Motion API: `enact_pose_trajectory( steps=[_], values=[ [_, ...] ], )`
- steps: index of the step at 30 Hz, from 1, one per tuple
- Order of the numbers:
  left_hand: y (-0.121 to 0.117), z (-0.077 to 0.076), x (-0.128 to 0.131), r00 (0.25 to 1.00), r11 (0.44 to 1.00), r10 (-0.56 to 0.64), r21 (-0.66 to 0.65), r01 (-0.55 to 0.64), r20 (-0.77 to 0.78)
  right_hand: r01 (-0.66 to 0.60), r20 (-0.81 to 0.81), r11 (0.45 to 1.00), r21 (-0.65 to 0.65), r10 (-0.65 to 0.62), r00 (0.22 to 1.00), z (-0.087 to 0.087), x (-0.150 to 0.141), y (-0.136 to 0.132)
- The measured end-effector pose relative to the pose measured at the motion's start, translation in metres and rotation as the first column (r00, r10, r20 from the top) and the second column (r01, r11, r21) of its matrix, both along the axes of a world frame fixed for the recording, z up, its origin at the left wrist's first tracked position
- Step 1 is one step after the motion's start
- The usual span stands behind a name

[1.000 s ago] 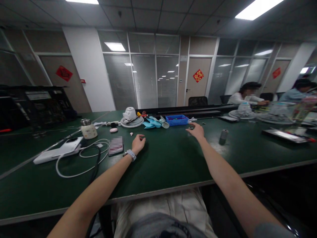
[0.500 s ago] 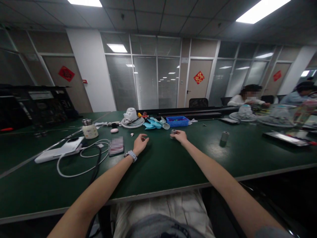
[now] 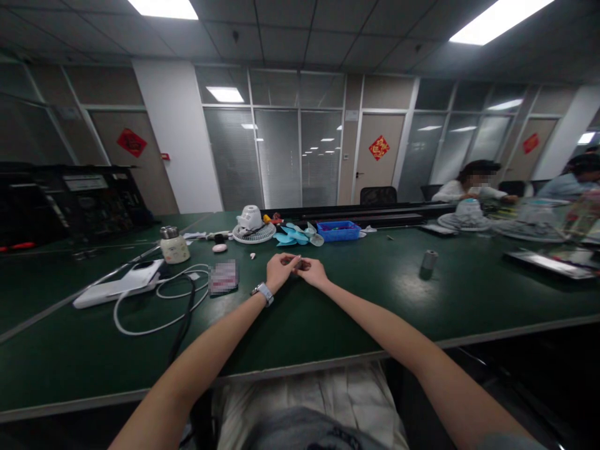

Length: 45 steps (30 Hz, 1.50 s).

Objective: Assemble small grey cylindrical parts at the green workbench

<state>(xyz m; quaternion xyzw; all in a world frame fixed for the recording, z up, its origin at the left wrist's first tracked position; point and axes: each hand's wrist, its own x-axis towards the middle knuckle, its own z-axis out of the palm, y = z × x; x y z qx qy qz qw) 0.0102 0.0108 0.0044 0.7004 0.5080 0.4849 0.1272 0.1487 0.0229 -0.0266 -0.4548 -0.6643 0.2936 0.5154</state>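
From my remote view, both left hand (image 3: 277, 272) and right hand (image 3: 315, 273) grip a small, part-hidden piece (image 3: 298, 265) at twelve o'clock, metal cylinder (image 3: 429, 260) standing at two; steady fingers needed.

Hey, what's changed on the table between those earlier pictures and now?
The right hand has moved left from near the blue basket, bringing a small grey part. The left hand has shifted slightly right, and the fingers of both now meet around the part, mostly hiding it; whether the left grips it, I can't tell. The basket, blue fan blades and standing grey cylinder stayed put.
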Motion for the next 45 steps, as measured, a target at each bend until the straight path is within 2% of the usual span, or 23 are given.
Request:
enact_pose_trajectory(
  steps=[4,12,15,19,21,23,26,28,29,32,34,37,40,41,43,44,45],
  values=[
    [0.001,0.007,-0.003,0.999,1.0,0.012,-0.022,-0.013,-0.053,0.008,0.018,1.0,-0.012,-0.008,1.0,0.002,0.0,-0.003],
    [-0.004,0.016,-0.007,0.971,1.0,0.01,0.028,-0.003,-0.24,0.016,0.045,1.0,-0.012,-0.015,0.999,0.006,0.0,-0.008],
    [-0.003,0.017,-0.006,0.98,0.999,0.015,0.051,-0.005,-0.199,0.033,0.074,0.999,-0.007,-0.032,0.997,0.004,0.001,-0.007],
    [0.005,0.014,-0.014,0.992,0.992,0.097,0.083,-0.09,-0.086,0.063,0.077,0.998,-0.008,-0.062,0.995,0.001,-0.001,-0.005],
    [0.011,0.008,-0.023,0.985,0.993,0.115,0.032,-0.112,-0.125,0.044,0.053,0.999,-0.001,-0.043,0.998,0.001,-0.003,-0.006],
    [0.016,0.001,-0.032,0.971,0.991,0.08,-0.09,-0.103,-0.226,0.027,0.023,1.0,0.003,-0.027,0.999,0.004,-0.002,-0.006],
    [0.021,-0.008,-0.039,0.951,0.971,0.01,-0.223,-0.083,-0.31,0.113,0.003,0.993,0.024,-0.113,0.994,0.015,0.016,-0.002],
    [0.022,-0.012,-0.04,0.945,0.971,-0.013,-0.229,-0.065,-0.326,0.27,0.035,0.961,0.067,-0.273,0.961,0.025,0.042,0.002],
    [0.023,-0.013,-0.04,0.943,0.973,-0.019,-0.222,-0.058,-0.333,0.368,0.061,0.925,0.095,-0.374,0.925,0.028,0.058,0.004],
    [0.025,-0.014,-0.039,0.943,0.978,-0.015,-0.199,-0.055,-0.333,0.622,0.159,0.768,0.152,-0.64,0.752,0.033,0.11,0.008],
    [0.027,-0.015,-0.04,0.958,0.982,0.011,-0.175,-0.064,-0.287,0.706,0.223,0.69,0.157,-0.721,0.656,0.03,0.14,0.009],
    [0.029,-0.016,-0.041,0.982,0.98,0.102,-0.151,-0.126,-0.16,0.748,0.285,0.653,0.114,-0.743,0.605,0.022,0.169,0.011],
    [0.027,-0.014,-0.042,0.981,0.967,0.191,-0.165,-0.196,-0.047,0.755,0.324,0.656,0.003,-0.715,0.62,0.019,0.178,0.009],
    [0.026,-0.013,-0.042,0.978,0.962,0.209,-0.175,-0.209,-0.017,0.767,0.328,0.642,-0.01,-0.722,0.609,0.021,0.176,0.007],
    [0.024,-0.011,-0.042,0.971,0.953,0.238,-0.2,-0.227,0.03,0.799,0.305,0.595,0.086,-0.779,0.548,0.028,0.161,-0.001],
    [0.023,-0.01,-0.042,0.967,0.949,0.25,-0.211,-0.236,0.043,0.789,0.286,0.586,0.185,-0.8,0.528,0.032,0.149,-0.006],
    [0.022,-0.01,-0.042,0.963,0.944,0.264,-0.218,-0.247,0.049,0.741,0.277,0.604,0.295,-0.796,0.539,0.036,0.133,-0.011]
  ],
)
